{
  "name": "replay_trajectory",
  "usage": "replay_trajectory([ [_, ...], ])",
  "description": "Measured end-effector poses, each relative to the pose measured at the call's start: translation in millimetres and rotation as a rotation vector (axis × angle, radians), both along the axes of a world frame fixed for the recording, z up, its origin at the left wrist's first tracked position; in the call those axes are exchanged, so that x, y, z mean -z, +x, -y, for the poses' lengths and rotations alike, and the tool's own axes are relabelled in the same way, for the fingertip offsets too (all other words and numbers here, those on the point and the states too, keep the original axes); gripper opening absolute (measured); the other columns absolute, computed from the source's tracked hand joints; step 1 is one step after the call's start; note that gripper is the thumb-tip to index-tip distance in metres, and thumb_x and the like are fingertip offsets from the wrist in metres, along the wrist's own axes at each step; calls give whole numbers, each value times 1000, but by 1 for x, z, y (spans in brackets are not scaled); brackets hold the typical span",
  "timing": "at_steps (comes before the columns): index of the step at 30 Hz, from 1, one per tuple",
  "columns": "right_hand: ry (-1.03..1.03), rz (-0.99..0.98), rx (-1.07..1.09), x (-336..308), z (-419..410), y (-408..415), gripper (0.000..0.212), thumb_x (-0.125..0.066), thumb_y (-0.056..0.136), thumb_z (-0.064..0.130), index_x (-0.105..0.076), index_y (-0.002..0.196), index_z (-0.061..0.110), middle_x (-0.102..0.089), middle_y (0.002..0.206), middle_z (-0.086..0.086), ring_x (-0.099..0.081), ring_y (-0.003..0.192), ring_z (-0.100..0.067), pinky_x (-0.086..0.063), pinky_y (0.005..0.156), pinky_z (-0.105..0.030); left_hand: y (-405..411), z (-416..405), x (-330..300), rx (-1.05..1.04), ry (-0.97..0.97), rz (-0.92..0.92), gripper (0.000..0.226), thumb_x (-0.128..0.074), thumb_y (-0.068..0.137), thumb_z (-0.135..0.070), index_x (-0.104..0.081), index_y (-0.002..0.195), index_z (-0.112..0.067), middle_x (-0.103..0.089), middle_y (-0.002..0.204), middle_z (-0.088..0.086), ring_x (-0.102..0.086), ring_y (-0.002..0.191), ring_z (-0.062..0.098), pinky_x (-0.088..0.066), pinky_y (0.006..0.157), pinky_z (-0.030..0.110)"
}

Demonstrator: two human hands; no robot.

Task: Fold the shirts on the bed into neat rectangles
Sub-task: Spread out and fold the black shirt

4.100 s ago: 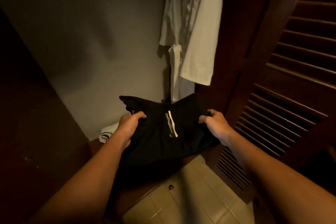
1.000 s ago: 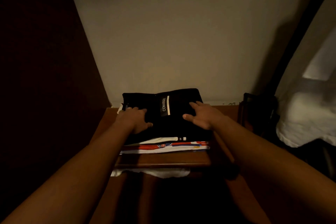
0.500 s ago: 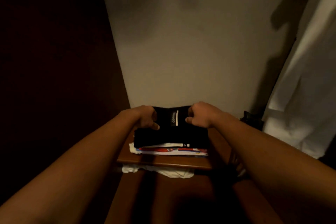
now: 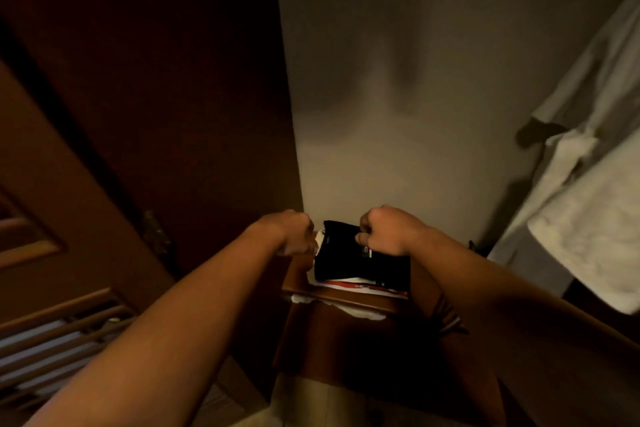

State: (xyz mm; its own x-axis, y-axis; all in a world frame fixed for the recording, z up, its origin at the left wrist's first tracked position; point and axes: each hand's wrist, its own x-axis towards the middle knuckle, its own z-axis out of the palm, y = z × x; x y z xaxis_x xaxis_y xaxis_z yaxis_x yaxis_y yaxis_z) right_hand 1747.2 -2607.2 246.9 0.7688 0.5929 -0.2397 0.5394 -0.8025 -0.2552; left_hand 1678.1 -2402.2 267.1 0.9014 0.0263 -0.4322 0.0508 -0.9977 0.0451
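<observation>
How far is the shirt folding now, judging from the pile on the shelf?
Done: the black shirt lies folded on a stack of folded shirts on the wooden shelf. In hand: left hand and right hand, fingers curled, are at its far edge. Left: no bed or unfolded shirts are in view.

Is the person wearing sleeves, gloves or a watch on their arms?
No gloves, rings or watch show in the dim light. The left hand and right hand are bare, with curled fingers. Both forearms are bare too; no sleeve shows in the picture.
</observation>
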Motion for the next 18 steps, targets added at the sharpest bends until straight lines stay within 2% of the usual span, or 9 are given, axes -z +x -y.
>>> replay_trajectory([
  [5, -6, -20, -93, -48, -22, -48, 24, -57, 97, 39, -63, 88, 18, -57, 79, -1, -59, 80, -23, -43, 66, -30, -57, -12, -49, -90, -41, 16, 48, -62, 95, -49, -64, 130, -16, -62, 132, 13, -59, 120, 32, -52, 100, 44],
  [9, -11, -36, -179, -51, -42, -73, 26, -58, 96, 39, -64, 86, 16, -60, 81, -2, -60, 81, -24, -49, 69, -34, -108, -16, -52, -183, -71, 22, 48, -60, 97, -50, -58, 135, -20, -58, 135, 10, -57, 121, 29, -51, 95, 40],
  [13, -33, -63, -310, -46, -71, -105, 28, -58, 97, 38, -58, 74, 20, -58, 76, -3, -58, 76, -24, -47, 68, -35, -168, -28, -36, -284, -38, -73, 46, -59, 97, -52, -61, 128, -19, -61, 127, 5, -60, 113, 27, -54, 92, 46],
  [16, -40, -101, -413, -41, -98, -137, 26, -58, 98, 38, -66, 88, 16, -64, 85, -7, -62, 82, -25, -50, 70, -39, -217, -40, -21, -415, -108, -86, 39, -60, 98, -43, -60, 127, -16, -62, 127, 6, -59, 117, 29, -52, 94, 41],
  [18, -52, -114, -480, -35, -117, -161, 25, -58, 98, 38, -66, 87, 17, -63, 84, -5, -62, 80, -24, -45, 62, -35, -255, -48, -9, -510, -148, -55, 31, -59, 99, -30, -62, 124, -12, -64, 127, 11, -59, 121, 31, -50, 95, 38],
])
